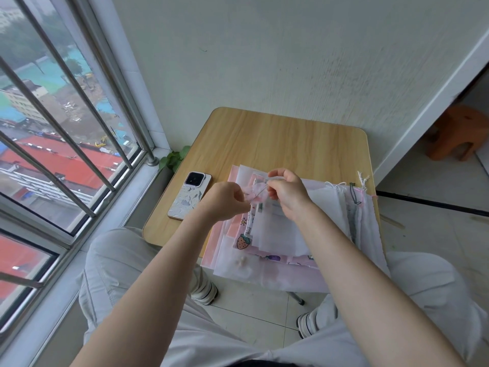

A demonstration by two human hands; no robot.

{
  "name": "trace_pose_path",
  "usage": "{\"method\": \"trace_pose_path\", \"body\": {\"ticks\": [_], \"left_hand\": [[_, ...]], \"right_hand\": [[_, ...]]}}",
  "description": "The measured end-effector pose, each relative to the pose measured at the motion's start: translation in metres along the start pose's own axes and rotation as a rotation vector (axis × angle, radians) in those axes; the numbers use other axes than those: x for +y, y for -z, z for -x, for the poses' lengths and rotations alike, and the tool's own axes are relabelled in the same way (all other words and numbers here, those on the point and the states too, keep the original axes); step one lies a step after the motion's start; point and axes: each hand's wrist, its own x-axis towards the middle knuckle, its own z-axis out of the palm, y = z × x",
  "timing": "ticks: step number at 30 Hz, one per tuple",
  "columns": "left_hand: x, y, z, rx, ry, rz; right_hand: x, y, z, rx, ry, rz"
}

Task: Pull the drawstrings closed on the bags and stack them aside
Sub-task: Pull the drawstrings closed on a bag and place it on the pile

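Observation:
A small pink drawstring bag (256,194) hangs bunched between my two hands, just above a pile of bags. My left hand (225,199) pinches its left side with curled fingers. My right hand (287,192) pinches the bag's thin string at its right side. Below lies the pile of flat pink and white sheer bags (277,242), some printed with strawberries, spread over the near half of the wooden table (277,139). More white bags with loose drawstrings (354,192) lie at the pile's right edge.
A phone (190,195) in a pale patterned case lies face down on the table's left side. A barred window runs along the left, a wall stands behind the table. An orange stool (457,133) sits at the far right. My knees flank the table.

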Motion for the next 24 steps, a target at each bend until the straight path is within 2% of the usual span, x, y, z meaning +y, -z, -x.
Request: {"method": "trace_pose_path", "body": {"ticks": [4,6,8,9,11,13,14,17,21,24], "left_hand": [[0.004,-0.005,-0.003,0.068,-0.146,0.037],[0.010,-0.005,-0.004,0.180,-0.156,0.022],[0.018,0.001,-0.002,0.296,-0.125,0.149],[0.021,0.006,-0.001,0.312,-0.093,0.306],[0.029,0.022,0.003,0.252,0.003,0.811],[0.036,0.034,0.002,0.177,0.066,1.215],[0.037,0.035,-0.003,0.155,0.099,1.287],[0.035,0.023,-0.019,0.084,0.280,1.211],[0.033,0.004,-0.045,-0.060,0.474,0.994],[0.047,0.010,-0.079,0.031,0.479,1.126]], "right_hand": [[-0.008,0.002,0.005,-0.129,0.033,-0.034],[-0.017,0.001,0.011,-0.184,0.079,-0.048],[-0.027,0.003,0.014,-0.153,0.124,-0.058],[-0.031,0.006,0.014,-0.111,0.135,-0.053],[-0.035,0.013,0.012,-0.091,0.095,-0.078],[-0.036,0.020,0.012,-0.240,-0.044,-0.176],[-0.034,0.022,0.012,-0.320,-0.102,-0.218],[-0.026,0.026,0.009,-0.395,-0.174,-0.254],[-0.023,0.034,-0.017,-0.300,-0.274,-0.136],[-0.041,0.041,-0.044,-0.218,-0.238,-0.156]]}}
